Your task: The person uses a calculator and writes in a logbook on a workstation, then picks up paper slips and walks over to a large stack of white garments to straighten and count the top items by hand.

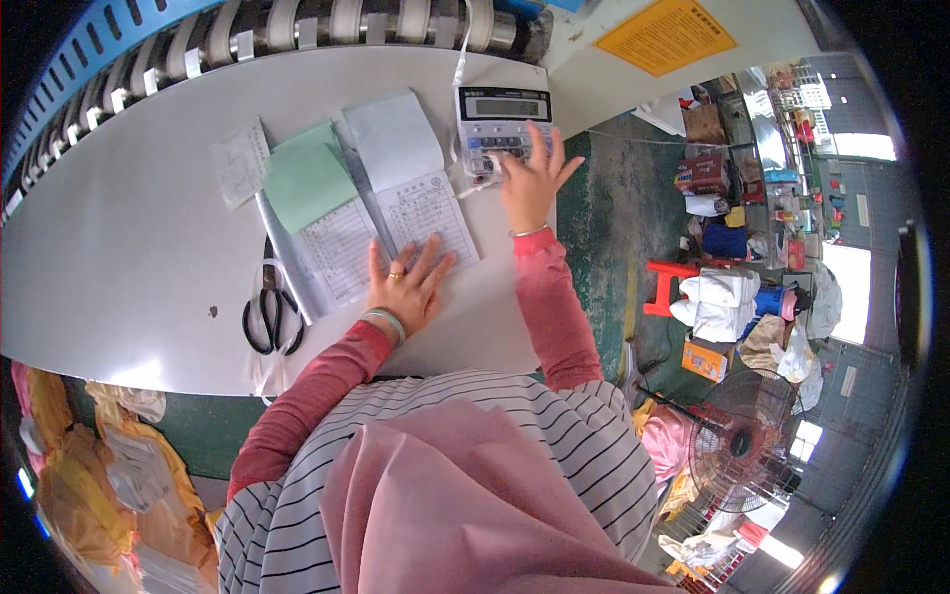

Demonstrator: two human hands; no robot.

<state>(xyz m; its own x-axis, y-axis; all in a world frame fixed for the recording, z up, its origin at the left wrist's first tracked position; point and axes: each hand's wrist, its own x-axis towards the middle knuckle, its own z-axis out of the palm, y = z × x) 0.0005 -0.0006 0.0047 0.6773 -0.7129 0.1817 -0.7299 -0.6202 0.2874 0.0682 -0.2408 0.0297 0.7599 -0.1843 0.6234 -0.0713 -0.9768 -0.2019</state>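
Note:
My left hand lies with its fingers spread on the lower edge of an open form booklet, whose printed pages carry handwriting. Green slips rest across the booklet's left part, and a loose paper slip sits beside them. At the table's right edge is a desk calculator with a grey display. Over its keys reaches my right hand, fingers apart and holding nothing; a finger seems to touch the keypad. Black-handled scissors lie left of the booklet, partly under a white strap.
The pale tabletop extends left, with a roller machine along its far side. Right of the table runs a green floor. Beyond it are a red stool, a standing fan and cluttered shelves. Yellow cloth bundles are at lower left.

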